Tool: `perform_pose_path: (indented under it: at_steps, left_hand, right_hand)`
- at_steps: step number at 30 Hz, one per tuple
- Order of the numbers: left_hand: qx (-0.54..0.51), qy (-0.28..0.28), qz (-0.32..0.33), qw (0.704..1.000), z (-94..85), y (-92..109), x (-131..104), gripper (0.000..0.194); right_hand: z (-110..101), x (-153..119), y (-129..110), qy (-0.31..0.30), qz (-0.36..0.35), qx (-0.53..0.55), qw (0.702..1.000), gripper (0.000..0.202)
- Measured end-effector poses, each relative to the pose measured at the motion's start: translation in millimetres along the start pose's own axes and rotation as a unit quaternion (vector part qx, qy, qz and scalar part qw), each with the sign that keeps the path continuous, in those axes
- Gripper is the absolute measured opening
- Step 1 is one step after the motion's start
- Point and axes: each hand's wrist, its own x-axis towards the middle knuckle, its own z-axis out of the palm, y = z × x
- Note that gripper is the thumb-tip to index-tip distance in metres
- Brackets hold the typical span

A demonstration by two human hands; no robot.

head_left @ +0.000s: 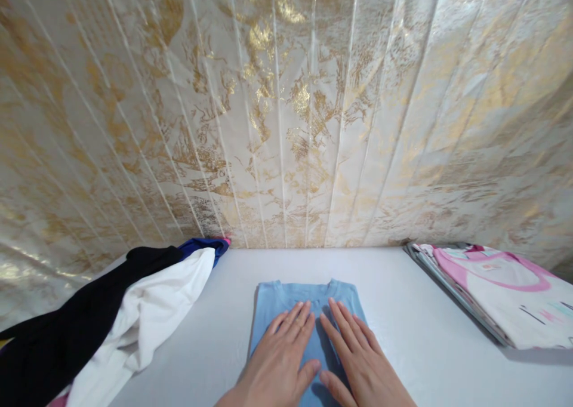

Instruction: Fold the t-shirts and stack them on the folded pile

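A light blue shirt (308, 292), folded into a narrow rectangle, lies in front of me with its neckline toward the far side. My left hand (284, 353) rests flat on its left half, fingers stretched out and pointing away from me. On the right half lies my right hand (356, 350), also flat with the fingers a little apart. Both thumbs point inward over the middle of the cloth. The shirt's near end runs out of the picture, partly hidden by my hands.
The shirt lies on a white tabletop (215, 335). At the left is a loose heap with a white garment (152, 311) and a black garment (89, 299). A stack of folded shirts (501, 293) stands at the right. Behind rises a gold-patterned curtain (286, 126).
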Motion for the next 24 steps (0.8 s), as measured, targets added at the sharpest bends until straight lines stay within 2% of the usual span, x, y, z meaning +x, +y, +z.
perform_pose_path:
  at_steps: [4, 7, 9, 11, 15, 21, 24]
  left_hand:
    - [0.031, 0.068, -0.033, 0.997, 2.3, -9, -10, 0.054]
    - [0.053, 0.156, -0.122, 0.979, -7.1, -18, -25, 0.041]
    - [0.049, 0.189, -0.178, 0.965, -15.6, -23, -39, 0.026]
    - [0.036, 0.17, -0.21, 0.962, -22.4, -24, -55, 0.018]
    - [0.022, 0.1, -0.241, 0.965, -25.5, -18, -76, 0.029]
    - [-0.036, 0.067, -0.232, 0.97, -26.3, -8, -73, 0.027]
    - [-0.102, 0.083, -0.257, 0.957, -30.0, -8, -73, 0.03]
  right_hand:
    - [-6, 1, 4, -0.026, -0.005, 0.044, 0.999, 0.068]
    - [-23, -5, 19, -0.025, 0.056, 0.055, 0.997, 0.057]
    - [-37, -14, 30, -0.017, 0.113, 0.073, 0.991, 0.043]
    - [-50, -26, 36, -0.023, 0.156, 0.109, 0.981, 0.03]
    - [-64, -43, 32, -0.063, 0.203, 0.175, 0.961, 0.025]
    - [-66, -43, 24, -0.103, 0.241, 0.25, 0.932, 0.025]
    - [-68, -43, 24, -0.117, 0.295, 0.309, 0.897, 0.029]
